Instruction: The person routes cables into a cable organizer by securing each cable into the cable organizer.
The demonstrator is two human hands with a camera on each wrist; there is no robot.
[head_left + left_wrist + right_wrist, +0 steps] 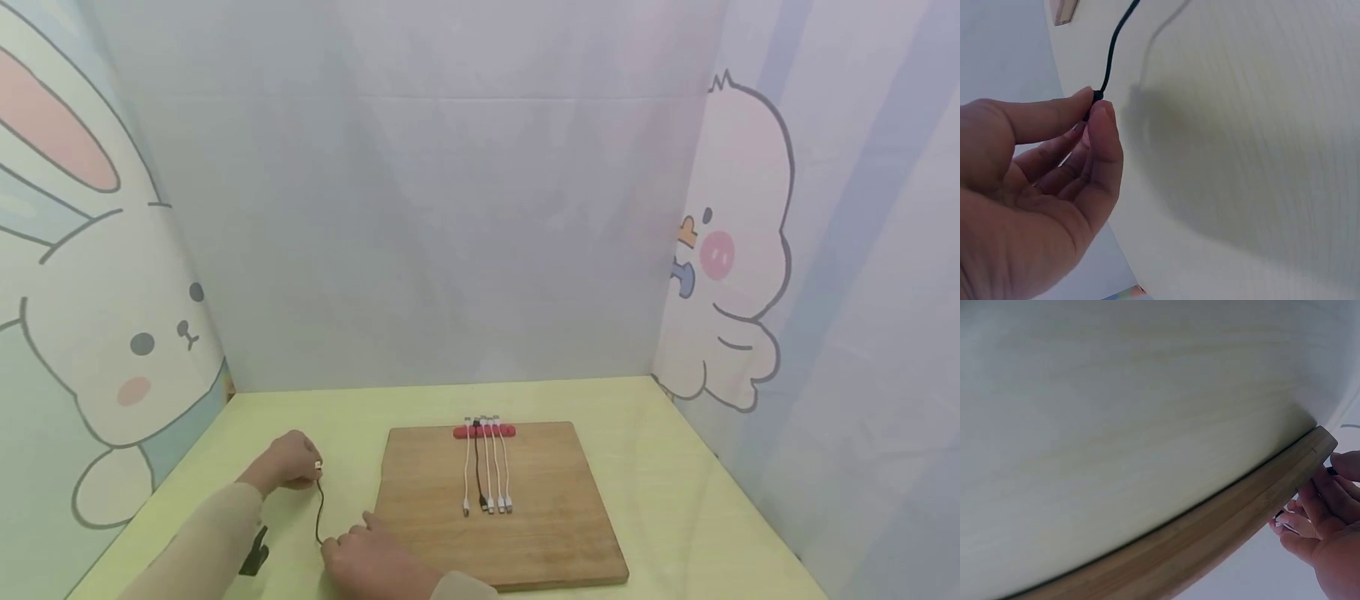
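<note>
A short black cable (322, 510) stretches between the two hands, left of the wooden board. My left hand (294, 460) pinches one end; the left wrist view shows thumb and forefinger on its black connector (1097, 95), the cord rising from it. A small pale tip shows at those fingers in the head view. By the board's near left corner, my right hand (378, 562) holds the other end. In the right wrist view a black bit (1332, 470) shows between the right hand's fingers; the rest of that end is hidden.
The wooden board (427, 542) lies on the pale yellow table (690, 517). On it a red cable holder (459, 432) carries several white cables (467, 475) and a black cable (477, 471), side by side. A black object (255, 554) shows beside the left forearm. Printed curtains enclose the table.
</note>
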